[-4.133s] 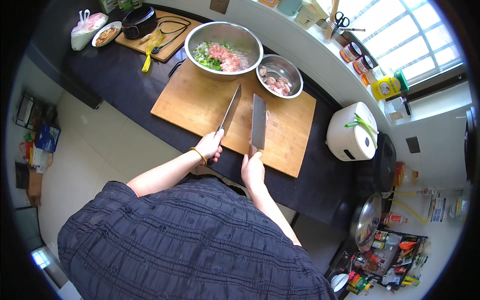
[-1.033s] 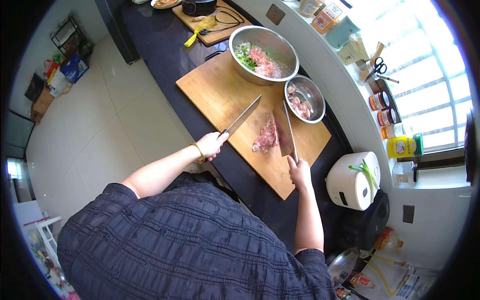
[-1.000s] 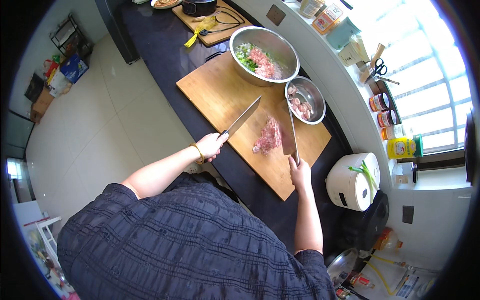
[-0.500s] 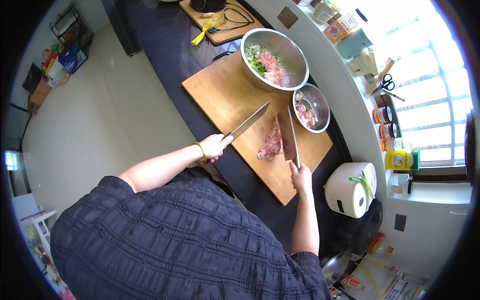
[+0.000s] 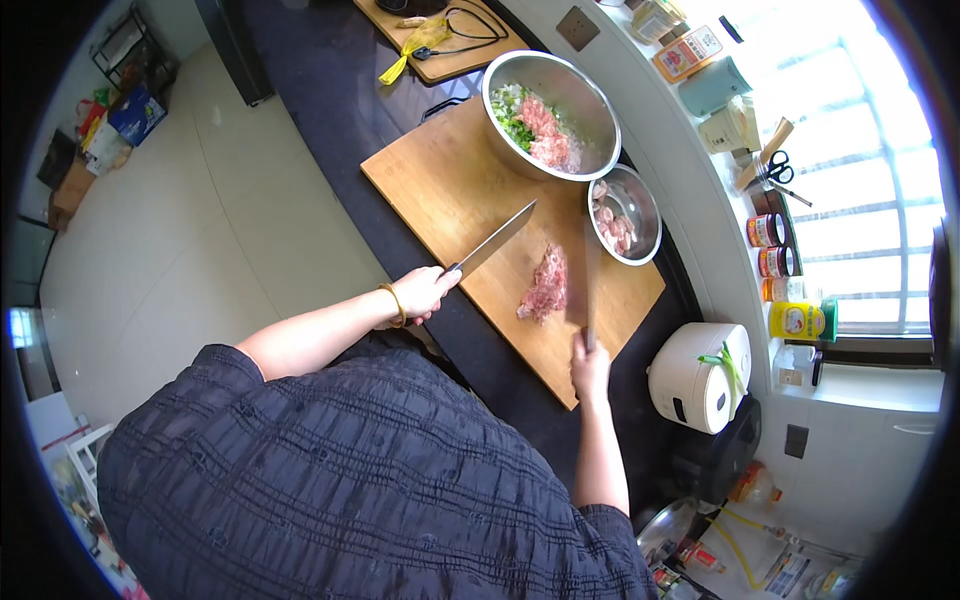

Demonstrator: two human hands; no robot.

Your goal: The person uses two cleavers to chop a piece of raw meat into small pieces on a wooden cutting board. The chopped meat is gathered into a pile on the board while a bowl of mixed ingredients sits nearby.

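On the wooden cutting board (image 5: 430, 165) lies a pile of chopped pink meat (image 5: 546, 284). My left hand (image 5: 425, 293) is closed round the handle of a cleaver (image 5: 502, 236), its blade over the board to the left of the meat. A second cleaver (image 5: 584, 285), smeared by motion, is in my closed right hand (image 5: 590, 370) at the right side of the pile. Whether that blade touches the board I cannot tell. A large steel bowl (image 5: 598, 110) with minced meat and chopped greens stands at the board's far end, beside a smaller steel bowl (image 5: 650, 205) holding meat pieces.
A white rice cooker (image 5: 690, 375) with a green onion (image 5: 727, 365) on its lid stands right of the board. Another board (image 5: 465, 65), with a cable and yellow bag (image 5: 400, 62), lies farther back. Jars (image 5: 766, 230) and scissors (image 5: 777, 167) line the window ledge.
My right hand has shifted slightly left with its cleaver, whose blade now looks more upright and blurred. The meat pile has changed shape a little. My left hand has barely moved.
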